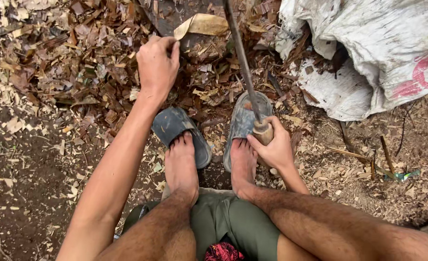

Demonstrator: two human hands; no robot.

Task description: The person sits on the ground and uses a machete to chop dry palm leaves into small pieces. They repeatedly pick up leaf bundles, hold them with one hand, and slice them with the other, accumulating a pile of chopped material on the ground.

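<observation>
Right hand (272,147) around machete handle (262,131)

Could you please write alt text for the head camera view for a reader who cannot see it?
Seen from above, a seated person's right hand grips the wooden handle of a long blade, while the left hand pinches a pale dry leaf strip. Bare feet rest on worn sandals amid wood chips, beside a white sack.

Long dark blade (240,58), wooden handle (263,131)
</observation>
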